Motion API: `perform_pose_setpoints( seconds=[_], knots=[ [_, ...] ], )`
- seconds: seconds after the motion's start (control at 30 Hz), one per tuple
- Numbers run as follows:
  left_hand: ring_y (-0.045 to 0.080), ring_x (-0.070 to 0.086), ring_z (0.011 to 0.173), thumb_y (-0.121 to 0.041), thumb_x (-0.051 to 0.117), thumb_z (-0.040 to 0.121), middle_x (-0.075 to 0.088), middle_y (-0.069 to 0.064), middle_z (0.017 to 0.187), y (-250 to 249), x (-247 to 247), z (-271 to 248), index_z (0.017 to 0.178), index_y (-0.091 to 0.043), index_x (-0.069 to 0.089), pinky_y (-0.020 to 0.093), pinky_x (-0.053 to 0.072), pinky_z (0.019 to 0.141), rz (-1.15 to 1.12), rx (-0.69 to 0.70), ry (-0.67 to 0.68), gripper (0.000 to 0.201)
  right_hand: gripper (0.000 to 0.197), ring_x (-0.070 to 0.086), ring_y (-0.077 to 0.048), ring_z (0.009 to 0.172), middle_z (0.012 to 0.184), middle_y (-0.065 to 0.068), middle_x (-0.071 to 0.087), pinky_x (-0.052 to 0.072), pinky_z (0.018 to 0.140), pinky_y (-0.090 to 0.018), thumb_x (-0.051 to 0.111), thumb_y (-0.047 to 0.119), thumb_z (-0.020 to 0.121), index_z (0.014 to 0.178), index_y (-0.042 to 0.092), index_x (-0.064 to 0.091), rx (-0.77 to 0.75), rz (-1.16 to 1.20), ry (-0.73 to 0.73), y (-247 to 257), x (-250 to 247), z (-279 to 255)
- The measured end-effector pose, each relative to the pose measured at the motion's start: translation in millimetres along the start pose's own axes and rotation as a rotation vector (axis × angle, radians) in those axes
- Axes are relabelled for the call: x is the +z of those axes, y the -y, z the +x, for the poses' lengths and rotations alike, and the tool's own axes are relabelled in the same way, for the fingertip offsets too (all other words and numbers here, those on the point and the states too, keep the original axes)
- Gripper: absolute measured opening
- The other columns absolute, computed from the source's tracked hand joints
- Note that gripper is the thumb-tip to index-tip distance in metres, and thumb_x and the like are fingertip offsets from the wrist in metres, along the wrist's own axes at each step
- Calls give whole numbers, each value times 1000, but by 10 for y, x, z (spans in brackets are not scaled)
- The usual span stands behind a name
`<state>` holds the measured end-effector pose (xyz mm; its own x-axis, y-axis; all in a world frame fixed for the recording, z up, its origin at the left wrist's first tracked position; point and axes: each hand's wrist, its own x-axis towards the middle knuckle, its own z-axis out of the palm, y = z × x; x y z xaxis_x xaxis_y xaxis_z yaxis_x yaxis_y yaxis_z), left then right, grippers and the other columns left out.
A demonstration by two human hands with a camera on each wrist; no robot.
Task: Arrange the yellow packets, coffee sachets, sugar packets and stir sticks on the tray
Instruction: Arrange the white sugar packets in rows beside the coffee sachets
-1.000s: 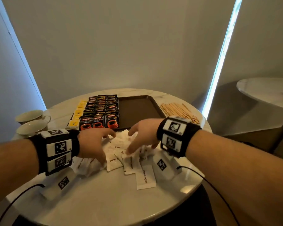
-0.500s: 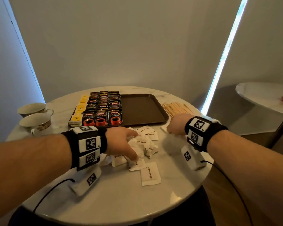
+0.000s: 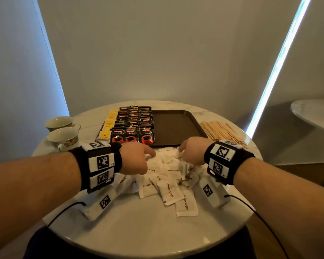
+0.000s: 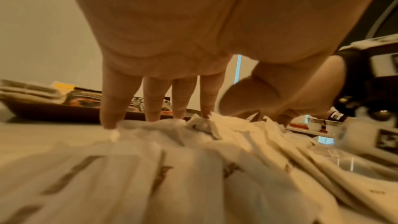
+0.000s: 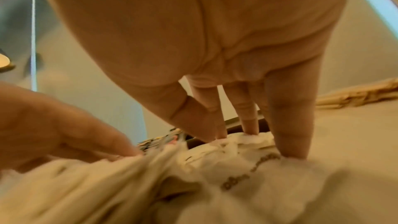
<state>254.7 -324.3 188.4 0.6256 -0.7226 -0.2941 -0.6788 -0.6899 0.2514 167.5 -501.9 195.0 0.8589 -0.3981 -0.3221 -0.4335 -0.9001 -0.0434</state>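
Note:
A heap of white brown-sugar packets (image 3: 166, 176) lies on the round marble table (image 3: 138, 230), just in front of the brown tray (image 3: 176, 126). My left hand (image 3: 138, 157) and right hand (image 3: 192, 152) flank the heap's far side, straight fingers pointing down with their tips on the packets (image 4: 193, 151) (image 5: 226, 176). Neither hand grips a packet. Yellow packets (image 3: 108, 126) and black coffee sachets (image 3: 133, 126) fill the tray's left half in rows. Wooden stir sticks (image 3: 223, 131) lie on the table to the right of the tray.
Two teacups (image 3: 62, 131) stand at the table's left edge. A second table (image 3: 314, 114) is off to the right. Cables trail from both wrists over the table's near edge. The tray's right half is bare.
My right hand came back left from near the stir sticks to the sugar heap. Both hands now bracket the heap, which sits more bunched together.

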Motion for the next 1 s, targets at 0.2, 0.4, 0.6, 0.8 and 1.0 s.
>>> perform_pose_setpoints(
  seconds=[0.2,0.4,0.6,0.8,1.0],
  knots=[
    [14,60,120,2,61,83,56,-7,146,147,21,-154,145,-42,53,21,56,78,27,-5,15,77,35,62,-28,119,134,-8,63,53,103,-38,44,21,104,131,15,66,-95,66,37,141,-95,-55],
    [16,58,118,-8,70,83,55,-3,145,214,-64,-186,146,-31,52,20,48,71,118,-125,-56,70,48,51,-16,132,147,4,55,37,104,-30,46,13,102,144,33,56,-278,135,93,399,-195,-24],
    [15,62,112,-12,75,83,59,-3,137,304,12,-310,147,-34,51,25,58,81,102,-184,36,71,51,51,-17,130,148,4,54,38,98,-26,45,17,103,152,32,46,-373,-99,146,516,-57,-76],
    [12,62,105,-15,77,81,60,-8,130,243,90,-400,144,-37,51,25,57,80,63,-127,79,71,42,57,-11,119,135,14,63,44,102,-28,51,24,100,138,40,61,-378,-43,158,307,-4,-180],
    [18,55,128,-12,67,83,49,-2,152,156,71,-274,155,-32,40,37,56,100,84,-26,38,79,35,58,-5,105,121,15,67,41,92,-27,54,21,99,124,38,71,-315,98,68,229,-220,-95]
  ],
)
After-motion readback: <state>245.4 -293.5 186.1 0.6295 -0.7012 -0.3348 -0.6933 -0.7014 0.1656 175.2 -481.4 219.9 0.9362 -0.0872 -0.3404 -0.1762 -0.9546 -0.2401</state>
